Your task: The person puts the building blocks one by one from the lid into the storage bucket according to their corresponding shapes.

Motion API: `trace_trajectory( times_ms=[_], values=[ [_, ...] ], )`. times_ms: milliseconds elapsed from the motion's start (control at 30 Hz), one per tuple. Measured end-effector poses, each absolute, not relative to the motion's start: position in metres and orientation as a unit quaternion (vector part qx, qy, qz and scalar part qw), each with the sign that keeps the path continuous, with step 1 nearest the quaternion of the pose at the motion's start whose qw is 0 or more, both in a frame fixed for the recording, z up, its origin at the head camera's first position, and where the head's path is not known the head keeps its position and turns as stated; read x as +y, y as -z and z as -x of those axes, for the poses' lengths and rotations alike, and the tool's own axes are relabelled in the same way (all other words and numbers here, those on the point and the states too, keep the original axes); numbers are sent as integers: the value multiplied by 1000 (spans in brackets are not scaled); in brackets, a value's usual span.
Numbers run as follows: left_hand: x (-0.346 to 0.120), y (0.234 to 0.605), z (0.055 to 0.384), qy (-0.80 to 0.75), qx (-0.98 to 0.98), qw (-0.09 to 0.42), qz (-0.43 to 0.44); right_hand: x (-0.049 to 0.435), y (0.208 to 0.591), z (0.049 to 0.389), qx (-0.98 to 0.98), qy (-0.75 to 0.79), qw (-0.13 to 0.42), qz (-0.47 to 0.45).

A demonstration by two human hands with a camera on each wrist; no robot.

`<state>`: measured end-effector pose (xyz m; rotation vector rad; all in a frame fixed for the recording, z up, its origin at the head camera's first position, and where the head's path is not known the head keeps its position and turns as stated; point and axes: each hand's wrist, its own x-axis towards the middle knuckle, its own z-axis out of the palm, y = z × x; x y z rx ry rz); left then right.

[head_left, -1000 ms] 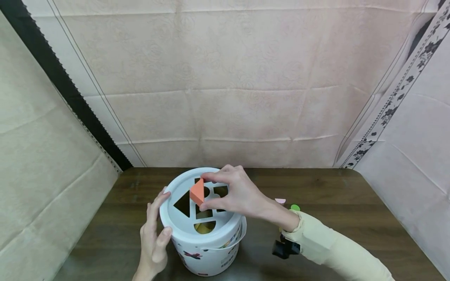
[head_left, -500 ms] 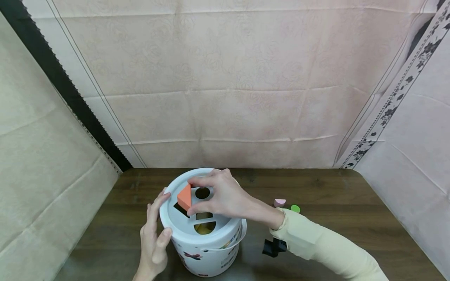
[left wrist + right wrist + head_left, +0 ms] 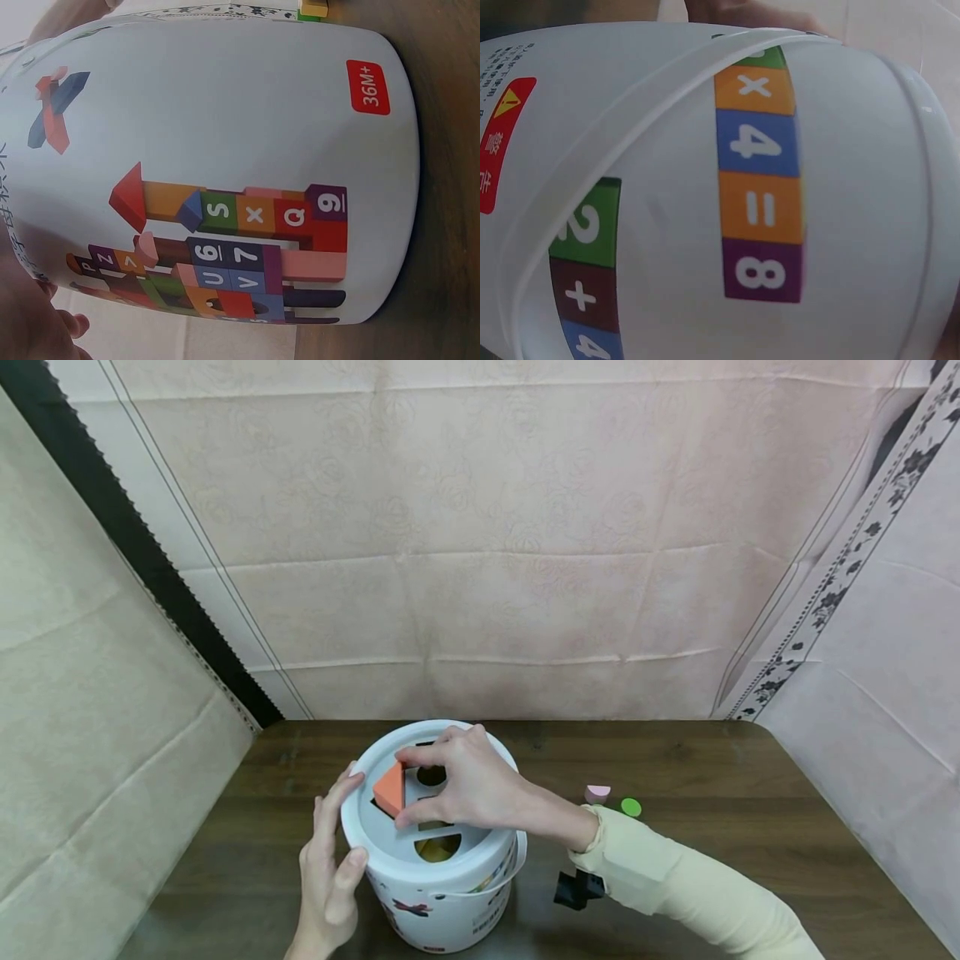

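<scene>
We see the orange triangular block (image 3: 389,790) pinched in the right hand (image 3: 480,789), just left of its fingertips, over the triangular hole (image 3: 381,809) of the lid (image 3: 392,845). Its long edge runs away from us; its corner points left, like the hole's. Whether it has entered, we cannot tell. The left hand (image 3: 328,864), fingers extended, touches the lid's left side.

**A wood-grain desk (image 3: 720,777) walled in by cloth (image 3: 480,552)**

A screened-off nook: pale, creased cloth rises behind and on both sides, with a floral border (image 3: 832,597) and a black band (image 3: 146,552). Whether home, lab or office cannot be told.
</scene>
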<state>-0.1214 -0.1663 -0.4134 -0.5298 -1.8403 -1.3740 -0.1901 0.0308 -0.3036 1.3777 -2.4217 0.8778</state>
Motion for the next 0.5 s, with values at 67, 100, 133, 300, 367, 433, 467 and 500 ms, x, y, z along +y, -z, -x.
trace_trajectory(
  times_ms=[67, 100, 133, 300, 367, 433, 467, 500],
  values=[
    [-166, 414, 121, 538, -721, 385, 209, 32, 303, 189, -826, -298, 110, -465],
    [-166, 414, 121, 538, -720, 385, 209, 33, 302, 189, -826, -303, 109, -463],
    [-166, 414, 120, 537, -720, 386, 209, 35, 302, 188, -824, -310, 111, -461],
    [-165, 414, 120, 536, -720, 389, 209, 52, 295, 193, -795, -384, 133, -451],
    [-165, 415, 121, 534, -719, 391, 211, 63, 290, 195, -784, -410, 149, -442],
    [-166, 414, 122, 531, -719, 393, 214, 76, 286, 197, -780, -426, 165, -428],
    [-166, 414, 122, 530, -719, 395, 215, 83, 284, 197, -779, -436, 172, -416],
    [-166, 414, 122, 529, -718, 396, 216, 90, 283, 197, -780, -445, 174, -404]
  ],
)
